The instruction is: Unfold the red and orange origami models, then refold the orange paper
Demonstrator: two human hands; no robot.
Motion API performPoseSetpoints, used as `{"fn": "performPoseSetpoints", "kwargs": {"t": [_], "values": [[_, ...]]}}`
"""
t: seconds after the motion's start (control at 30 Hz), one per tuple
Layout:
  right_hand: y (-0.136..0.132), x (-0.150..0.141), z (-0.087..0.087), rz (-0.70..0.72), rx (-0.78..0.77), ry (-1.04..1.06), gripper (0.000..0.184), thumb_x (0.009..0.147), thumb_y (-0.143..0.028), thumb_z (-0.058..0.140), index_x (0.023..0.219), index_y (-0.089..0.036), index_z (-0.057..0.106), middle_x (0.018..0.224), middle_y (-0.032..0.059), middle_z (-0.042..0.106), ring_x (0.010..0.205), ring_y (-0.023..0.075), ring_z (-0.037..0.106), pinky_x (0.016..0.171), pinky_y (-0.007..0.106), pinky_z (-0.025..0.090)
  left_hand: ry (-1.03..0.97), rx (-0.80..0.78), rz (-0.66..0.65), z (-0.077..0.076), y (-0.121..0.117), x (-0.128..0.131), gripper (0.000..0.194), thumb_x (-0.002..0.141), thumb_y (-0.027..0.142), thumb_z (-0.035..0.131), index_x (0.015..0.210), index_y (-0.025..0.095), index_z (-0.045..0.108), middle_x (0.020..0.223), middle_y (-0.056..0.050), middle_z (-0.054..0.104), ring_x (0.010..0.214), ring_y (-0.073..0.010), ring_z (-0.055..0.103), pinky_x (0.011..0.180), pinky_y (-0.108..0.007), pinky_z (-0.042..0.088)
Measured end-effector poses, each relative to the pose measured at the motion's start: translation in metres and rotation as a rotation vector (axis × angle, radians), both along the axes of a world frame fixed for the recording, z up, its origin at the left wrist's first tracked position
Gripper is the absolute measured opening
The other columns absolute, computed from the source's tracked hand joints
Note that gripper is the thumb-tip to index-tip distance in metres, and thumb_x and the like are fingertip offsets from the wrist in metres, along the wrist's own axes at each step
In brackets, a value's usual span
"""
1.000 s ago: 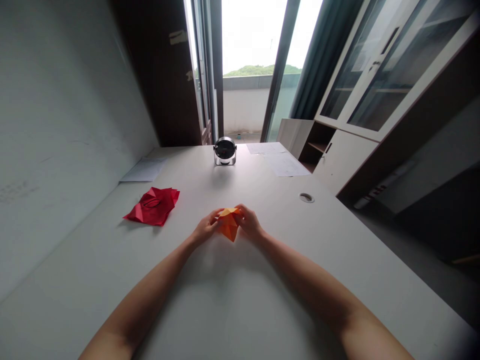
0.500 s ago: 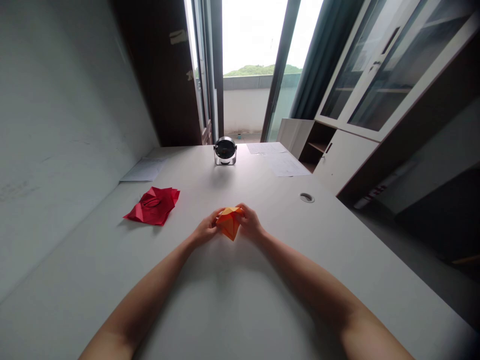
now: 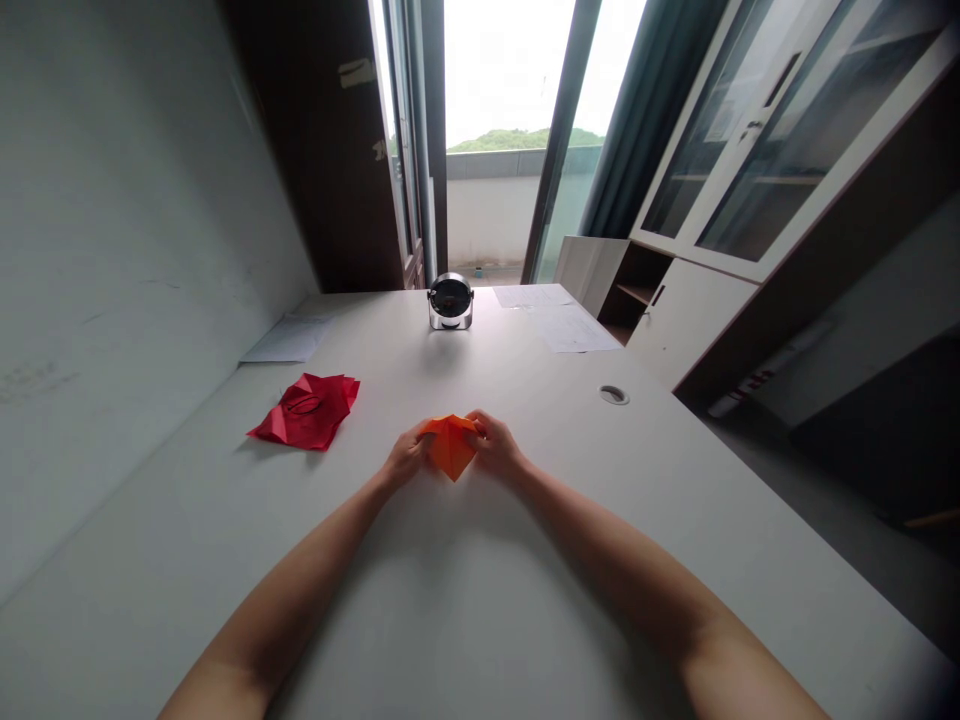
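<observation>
A folded orange paper piece (image 3: 451, 446) sits between my two hands above the white table (image 3: 480, 600), its point towards me. My left hand (image 3: 405, 460) pinches its left edge with closed fingers. My right hand (image 3: 496, 446) grips its right edge the same way. Both forearms reach in from the bottom of the view.
A crumpled red folded paper (image 3: 306, 411) lies to the left. A small round black device on a silver stand (image 3: 450, 301) stands at the far end. White sheets (image 3: 287, 340) and more white sheets (image 3: 561, 320) lie near it. A cable hole (image 3: 613, 395) is at the right.
The orange paper has tipped so its flat face shows towards me, and my left hand has shifted slightly along its edge. My arms stay in place.
</observation>
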State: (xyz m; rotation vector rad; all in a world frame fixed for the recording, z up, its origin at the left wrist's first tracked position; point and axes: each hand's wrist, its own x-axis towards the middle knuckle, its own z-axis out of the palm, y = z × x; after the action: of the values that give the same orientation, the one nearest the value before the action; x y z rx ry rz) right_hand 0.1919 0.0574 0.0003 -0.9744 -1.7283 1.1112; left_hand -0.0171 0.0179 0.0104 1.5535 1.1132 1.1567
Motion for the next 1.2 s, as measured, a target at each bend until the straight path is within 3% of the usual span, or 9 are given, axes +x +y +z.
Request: {"fn": "performPoseSetpoints", "kwargs": {"t": [0.23, 0.4, 0.63, 0.8, 1.03, 1.2], "values": [[0.0, 0.002, 0.0, 0.115, -0.056, 0.151, 0.034, 0.081, -0.051, 0.065, 0.094, -0.019, 0.062, 0.07, -0.0011, 0.059, 0.063, 0.0135, 0.049, 0.06, 0.024, 0.039, -0.149, -0.099, -0.004, 0.004, -0.001, -0.001, 0.058, 0.094, 0.06, 0.048, 0.122, 0.013, 0.068, 0.106, -0.011, 0.071, 0.093, -0.0231, 0.063, 0.077, -0.029, 0.048], [0.005, 0.004, 0.0, 0.136, -0.113, 0.278, 0.03, 0.08, -0.042, 0.068, 0.097, -0.018, 0.066, 0.076, 0.0007, 0.063, 0.069, 0.015, 0.054, 0.064, 0.026, 0.041, -0.265, -0.118, 0.006, 0.004, 0.0, -0.006, 0.045, 0.088, 0.048, 0.06, 0.118, 0.016, 0.069, 0.115, -0.01, 0.069, 0.102, -0.0225, 0.062, 0.084, -0.028, 0.048], [0.007, 0.006, 0.008, 0.108, -0.21, 0.346, 0.019, 0.072, -0.03, 0.066, 0.086, -0.019, 0.072, 0.084, 0.0021, 0.068, 0.074, 0.0164, 0.058, 0.07, 0.028, 0.045, -0.34, -0.237, -0.029, 0.001, 0.0, -0.011, 0.034, 0.08, 0.034, 0.062, 0.109, 0.016, 0.069, 0.095, -0.006, 0.07, 0.076, -0.0153, 0.063, 0.064, -0.023, 0.046], [0.007, 0.008, 0.008, 0.122, -0.288, 0.368, 0.021, 0.068, -0.022, 0.061, 0.085, -0.019, 0.075, 0.088, 0.0029, 0.069, 0.075, 0.0154, 0.058, 0.071, 0.028, 0.046, -0.398, -0.259, -0.046, 0.004, 0.0, -0.013, 0.031, 0.076, 0.026, 0.061, 0.105, 0.017, 0.067, 0.1, -0.007, 0.07, 0.084, -0.0181, 0.066, 0.065, -0.024, 0.047], [0.008, 0.008, 0.009, 0.149, -0.31, 0.416, 0.018, 0.067, -0.019, 0.06, 0.082, -0.018, 0.071, 0.081, 0.0026, 0.068, 0.073, 0.0148, 0.058, 0.068, 0.027, 0.045, -0.477, -0.23, -0.091, 0.003, 0.004, -0.017, 0.043, 0.066, 0.017, 0.058, 0.108, 0.015, 0.066, 0.108, -0.009, 0.069, 0.094, -0.0232, 0.066, 0.072, -0.029, 0.05], [0.009, 0.007, 0.01, 0.184, -0.293, 0.443, 0.013, 0.065, -0.017, 0.06, 0.078, -0.018, 0.062, 0.071, 0.0001, 0.064, 0.068, 0.0147, 0.059, 0.066, 0.027, 0.044, -0.495, -0.22, -0.085, -0.001, 0.005, -0.017, 0.039, 0.072, 0.022, 0.061, 0.11, 0.015, 0.066, 0.112, -0.011, 0.069, 0.098, -0.0251, 0.066, 0.078, -0.032, 0.052]]}}
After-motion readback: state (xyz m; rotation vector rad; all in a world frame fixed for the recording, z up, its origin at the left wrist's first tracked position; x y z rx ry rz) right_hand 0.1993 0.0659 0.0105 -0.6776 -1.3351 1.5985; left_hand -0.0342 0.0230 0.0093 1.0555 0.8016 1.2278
